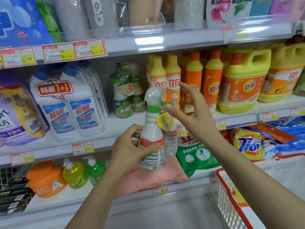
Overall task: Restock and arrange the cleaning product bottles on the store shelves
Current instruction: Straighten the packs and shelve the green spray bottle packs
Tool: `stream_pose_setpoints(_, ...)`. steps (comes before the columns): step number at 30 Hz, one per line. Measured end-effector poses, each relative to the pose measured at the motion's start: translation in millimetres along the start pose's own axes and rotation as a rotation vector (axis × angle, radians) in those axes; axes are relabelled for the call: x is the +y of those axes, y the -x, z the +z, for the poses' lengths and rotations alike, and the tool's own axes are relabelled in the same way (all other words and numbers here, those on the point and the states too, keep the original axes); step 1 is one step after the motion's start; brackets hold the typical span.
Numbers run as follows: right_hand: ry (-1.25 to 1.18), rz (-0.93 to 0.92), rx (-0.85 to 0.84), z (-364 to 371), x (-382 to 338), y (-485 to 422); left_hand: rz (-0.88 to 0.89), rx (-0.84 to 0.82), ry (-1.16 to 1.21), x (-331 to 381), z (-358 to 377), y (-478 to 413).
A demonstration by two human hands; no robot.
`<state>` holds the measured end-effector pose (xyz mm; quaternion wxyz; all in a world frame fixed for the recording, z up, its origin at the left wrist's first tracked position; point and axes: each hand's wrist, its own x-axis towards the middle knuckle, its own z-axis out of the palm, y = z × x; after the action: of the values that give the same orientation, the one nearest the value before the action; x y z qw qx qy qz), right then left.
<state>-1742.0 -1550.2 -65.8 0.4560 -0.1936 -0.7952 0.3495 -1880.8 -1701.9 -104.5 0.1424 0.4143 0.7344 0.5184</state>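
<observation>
My left hand (132, 147) grips the body of a white spray bottle (152, 129) with a green collar and a clear trigger head, held upright in front of the middle shelf (54, 151). A yellow tag hangs from its neck, and a second bottle is bundled behind it. My right hand (193, 111) hovers beside the trigger head with its fingers spread and relaxed, holding nothing. A wrapped bundle of matching green spray bottles (127, 93) stands on the middle shelf behind, with bare shelf around it.
White toilet-cleaner bottles (69, 103) stand left of the gap, orange and yellow dish-soap bottles (193, 76) and large yellow jugs (242, 81) to the right. Detergent bags and pump bottles (84, 171) fill the lower shelf. A red-rimmed white basket (231, 204) sits at the lower right.
</observation>
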Motion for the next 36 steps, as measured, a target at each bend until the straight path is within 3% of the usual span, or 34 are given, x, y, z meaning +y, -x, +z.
stream_pose_setpoints(4, 0.289, 0.087, -0.033, 11, -12, 4, 0.083, 0.065, -0.351, 11, 19, 11)
stream_pose_setpoints(10, 0.332, 0.004, 0.082, 8, 4, 2, 0.176, 0.061, -0.59, 9, 46, 18)
stream_pose_setpoints(12, 0.264, 0.015, 0.06, 3, 8, 3, 0.146, -0.014, -0.521, 10, 43, 13)
stream_pose_setpoints(14, 0.221, 0.001, 0.018, -2, 10, 5, 0.091, -0.043, -0.259, 6, 35, 5)
stream_pose_setpoints(19, 0.06, -0.031, -0.167, -9, 9, 9, 0.011, 0.073, 0.139, -11, 21, -11)
stream_pose_setpoints(24, -0.195, 0.028, -0.391, -14, 3, 12, -0.171, -0.119, 0.54, -18, 15, -15)
stream_pose_setpoints(30, -0.25, 0.246, -0.671, -21, 38, 17, -0.195, -0.193, 0.504, -44, 21, -1)
stream_pose_setpoints(36, -0.017, 0.266, -0.883, 6, 103, 52, -0.131, -0.313, 0.122, -115, 46, 24)
